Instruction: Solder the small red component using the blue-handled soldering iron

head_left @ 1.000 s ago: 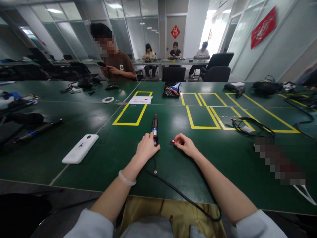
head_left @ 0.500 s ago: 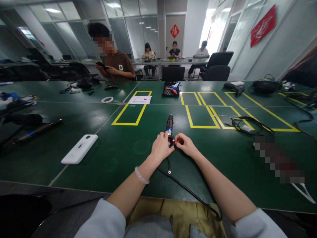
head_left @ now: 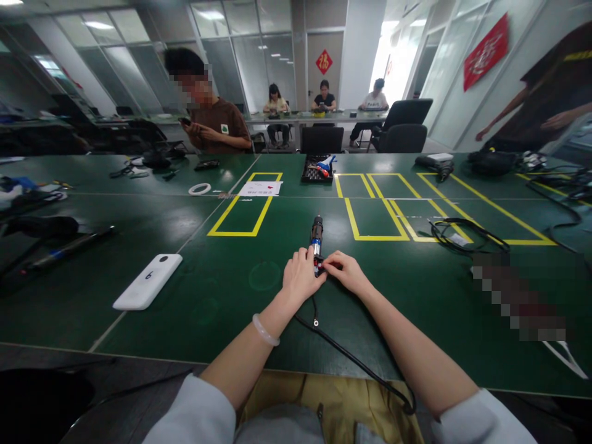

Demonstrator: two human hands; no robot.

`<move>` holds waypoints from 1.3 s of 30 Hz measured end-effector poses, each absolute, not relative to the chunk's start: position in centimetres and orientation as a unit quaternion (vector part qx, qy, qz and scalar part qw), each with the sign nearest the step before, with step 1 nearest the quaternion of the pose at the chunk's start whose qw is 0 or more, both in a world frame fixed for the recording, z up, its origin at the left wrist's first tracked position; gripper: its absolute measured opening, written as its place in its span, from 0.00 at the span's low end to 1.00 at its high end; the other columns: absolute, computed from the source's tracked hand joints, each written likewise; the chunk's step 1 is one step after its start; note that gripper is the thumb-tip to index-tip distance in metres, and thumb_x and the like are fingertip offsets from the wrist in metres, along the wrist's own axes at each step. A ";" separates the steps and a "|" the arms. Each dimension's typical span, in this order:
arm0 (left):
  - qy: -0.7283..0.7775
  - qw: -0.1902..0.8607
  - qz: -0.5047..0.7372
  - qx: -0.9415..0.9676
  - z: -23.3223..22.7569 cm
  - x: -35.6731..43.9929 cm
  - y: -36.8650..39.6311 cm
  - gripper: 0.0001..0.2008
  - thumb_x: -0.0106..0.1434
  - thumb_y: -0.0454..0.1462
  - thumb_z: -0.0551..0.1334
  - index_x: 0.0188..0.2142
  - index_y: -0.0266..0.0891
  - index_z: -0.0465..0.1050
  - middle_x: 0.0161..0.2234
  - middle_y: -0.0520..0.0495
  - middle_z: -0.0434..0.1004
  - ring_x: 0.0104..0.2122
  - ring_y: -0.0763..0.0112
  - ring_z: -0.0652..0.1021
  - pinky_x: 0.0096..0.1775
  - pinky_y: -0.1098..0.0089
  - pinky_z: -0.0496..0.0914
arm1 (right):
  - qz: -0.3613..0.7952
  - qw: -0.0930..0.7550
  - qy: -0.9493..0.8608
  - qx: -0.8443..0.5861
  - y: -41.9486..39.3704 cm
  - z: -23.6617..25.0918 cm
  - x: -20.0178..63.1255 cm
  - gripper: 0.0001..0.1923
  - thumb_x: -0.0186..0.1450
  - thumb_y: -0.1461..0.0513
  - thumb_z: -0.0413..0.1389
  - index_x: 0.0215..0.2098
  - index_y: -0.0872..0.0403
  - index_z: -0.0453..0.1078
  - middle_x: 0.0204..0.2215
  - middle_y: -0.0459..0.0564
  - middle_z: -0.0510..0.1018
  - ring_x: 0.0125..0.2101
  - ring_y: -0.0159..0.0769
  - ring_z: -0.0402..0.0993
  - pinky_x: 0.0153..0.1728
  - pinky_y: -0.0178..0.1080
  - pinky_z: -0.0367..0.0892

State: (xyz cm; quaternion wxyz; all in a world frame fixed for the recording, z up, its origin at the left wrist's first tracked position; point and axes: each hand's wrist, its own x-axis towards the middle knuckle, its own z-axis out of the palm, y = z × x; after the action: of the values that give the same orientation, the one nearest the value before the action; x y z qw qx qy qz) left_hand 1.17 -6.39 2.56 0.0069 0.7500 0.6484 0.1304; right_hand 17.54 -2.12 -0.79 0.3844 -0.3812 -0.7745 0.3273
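An opened electric screwdriver (head_left: 317, 237) lies on the green table, its dark nose pointing away from me. Bare silver motor casing and a blue band show along its middle. My left hand (head_left: 303, 271) is closed around its rear part from the left. Against the right side of that rear part, my right hand (head_left: 342, 270) has thumb and finger pinched beside small red and white parts (head_left: 318, 265). What the pinch holds is too small to make out. A black cable (head_left: 346, 353) with a ring terminal (head_left: 316, 322) runs from under my left hand toward my lap.
A white power bank (head_left: 148, 282) lies to the left, near another screwdriver (head_left: 69, 250). Ahead stands a black tray (head_left: 305, 176) of small parts and tools. Coiled cable (head_left: 467, 231) lies at right among yellow tape outlines. People sit beyond; one person (head_left: 541, 105) stands at far right.
My right fingertips have moved slightly left, closer against the screwdriver's rear. My left hand stays in place. A standing person has come further into view at the right.
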 end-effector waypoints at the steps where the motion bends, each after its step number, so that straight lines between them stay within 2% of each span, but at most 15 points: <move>1: 0.649 0.004 0.130 0.749 2.5 1.2 -6.3 0.33 0.60 0.51 0.58 0.60 0.37 0.55 0.49 0.36 0.64 0.48 0.54 0.69 0.45 0.60 0.64 | 0.325 0.384 -0.775 -0.382 -2.2 -0.7 17.6 0.08 0.64 0.59 0.55 0.32 0.53 0.75 0.30 0.49 0.73 0.30 0.34 0.69 0.34 0.37 0.64; 4: 0.654 -0.008 0.131 0.745 2.6 1.3 -6.2 0.33 0.61 0.51 0.56 0.60 0.35 0.56 0.48 0.35 0.65 0.47 0.54 0.69 0.44 0.60 0.63 | 0.327 0.393 -0.771 -0.379 -2.5 -0.4 17.7 0.09 0.64 0.58 0.55 0.33 0.53 0.76 0.31 0.50 0.75 0.32 0.35 0.71 0.36 0.38 0.65; 8: 0.658 -0.021 0.125 0.743 2.7 1.0 -5.9 0.32 0.62 0.52 0.54 0.60 0.35 0.57 0.47 0.35 0.66 0.46 0.54 0.69 0.43 0.60 0.63 | 0.390 0.398 -0.737 -0.383 -2.5 -0.7 17.7 0.11 0.64 0.57 0.54 0.38 0.53 0.74 0.33 0.49 0.78 0.32 0.36 0.73 0.36 0.38 0.67; 15: 0.650 -0.049 0.094 0.753 3.2 -1.9 -6.7 0.35 0.61 0.52 0.56 0.63 0.39 0.54 0.47 0.37 0.67 0.47 0.54 0.69 0.46 0.60 0.63 | 0.419 0.395 -0.719 -0.390 -2.3 -1.1 17.8 0.12 0.63 0.56 0.55 0.40 0.53 0.73 0.33 0.48 0.78 0.32 0.35 0.73 0.36 0.37 0.67; 20: 0.674 -0.065 0.064 0.733 3.6 -6.7 -8.7 0.33 0.63 0.53 0.51 0.63 0.38 0.55 0.47 0.37 0.68 0.44 0.54 0.70 0.44 0.60 0.64 | 0.414 0.376 -0.726 -0.399 -2.5 -0.9 17.8 0.10 0.63 0.58 0.54 0.38 0.53 0.73 0.30 0.47 0.78 0.30 0.34 0.72 0.34 0.36 0.66; 26: 0.736 -0.078 0.016 0.672 3.8 -14.2 -11.0 0.35 0.64 0.55 0.46 0.63 0.36 0.56 0.49 0.34 0.66 0.45 0.50 0.70 0.45 0.57 0.65 | 0.412 0.360 -0.733 -0.403 -2.6 -0.7 17.8 0.10 0.63 0.59 0.54 0.37 0.53 0.74 0.30 0.47 0.78 0.29 0.34 0.71 0.33 0.36 0.64; 32: 0.782 -0.094 -0.004 0.616 3.8 -21.3 -12.8 0.37 0.62 0.56 0.44 0.63 0.35 0.57 0.50 0.31 0.66 0.47 0.44 0.70 0.45 0.53 0.65 | 0.413 0.346 -0.740 -0.403 -2.7 -0.4 17.7 0.10 0.63 0.60 0.53 0.37 0.54 0.74 0.29 0.47 0.78 0.29 0.34 0.72 0.33 0.36 0.64; 39: 0.818 -0.101 -0.030 0.566 4.2 -25.4 -13.5 0.34 0.62 0.56 0.48 0.62 0.40 0.57 0.52 0.34 0.68 0.49 0.44 0.69 0.47 0.52 0.63 | 0.408 0.344 -0.745 -0.400 -2.7 -0.4 17.6 0.10 0.63 0.61 0.53 0.38 0.55 0.74 0.30 0.47 0.79 0.29 0.33 0.72 0.33 0.35 0.64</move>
State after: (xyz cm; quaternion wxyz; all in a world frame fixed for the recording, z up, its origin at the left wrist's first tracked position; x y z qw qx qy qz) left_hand -25.41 -13.52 4.22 -0.1005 0.5658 0.8179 -0.0296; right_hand 17.63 -2.70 -0.37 0.3443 -0.4000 -0.7450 0.4080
